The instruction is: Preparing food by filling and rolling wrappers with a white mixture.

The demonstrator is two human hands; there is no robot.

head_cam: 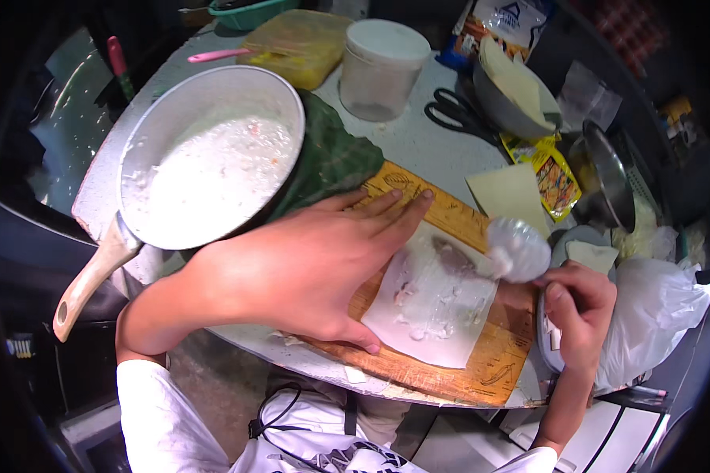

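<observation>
A thin, pale square wrapper sheet (432, 295) lies on a wooden cutting board (497, 372), with wet white filling smeared over its surface. My left hand (296, 266) is spread flat, fingers apart, across the board and the sheet's left edge, holding nothing. In my right hand (580, 301) is the handle end of a spoon (518, 251); its bowl, blurred and coated with white mixture, hangs over the sheet's right upper corner. A deep pan (213, 159) of creamy white mixture stands at the left on a dark green cloth (331, 148).
Behind stand a lidded plastic tub (381, 71) and a yellowish container (302, 44). Black-handled scissors (455, 112), another pale sheet (509, 192), a yellow packet (556, 180), a bowl (515, 94), a metal bowl (606, 177) and a white plastic bag (651, 319) are at the right.
</observation>
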